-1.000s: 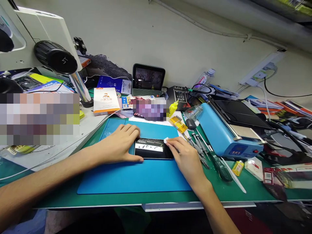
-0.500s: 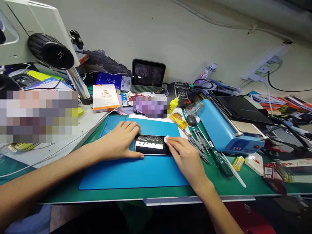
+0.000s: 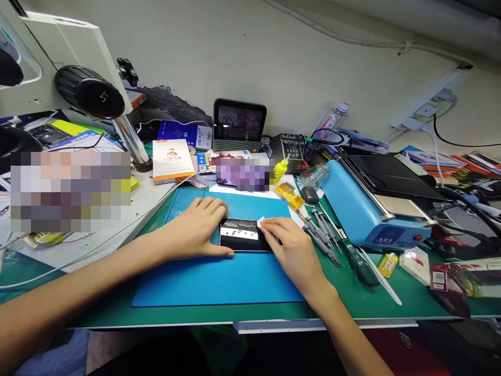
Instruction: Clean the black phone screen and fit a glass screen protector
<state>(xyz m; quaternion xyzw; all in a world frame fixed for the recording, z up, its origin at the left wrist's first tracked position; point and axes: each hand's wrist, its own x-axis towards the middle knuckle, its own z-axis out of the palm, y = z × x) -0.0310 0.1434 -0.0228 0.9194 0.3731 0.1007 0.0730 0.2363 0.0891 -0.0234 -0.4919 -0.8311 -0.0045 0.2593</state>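
Observation:
On the blue mat [image 3: 219,282] lies a black phone [image 3: 238,243], flat, its glossy face reflecting light bands. My left hand [image 3: 205,224] grips the phone's left end, thumb along the near edge and fingers over the far edge. In my right hand [image 3: 291,240], the thumb and fingertips pinch a small white wipe [image 3: 260,223], pressed to the phone's face near its far edge. Whether the wipe is cloth, tissue or cotton cannot be made out. My right hand covers the phone's right end.
Right of the mat lie several screwdrivers [image 3: 323,232], a green-handled tool [image 3: 359,263] and a blue heating machine [image 3: 352,209]. Behind stand a yellow bottle [image 3: 281,169], a small screen [image 3: 240,122] and a white-orange box [image 3: 172,159]. A microscope stand [image 3: 133,138] rises at left.
My right hand has slid a little to the left across the phone with the wipe. My left hand keeps its hold. The whole view has shifted slightly.

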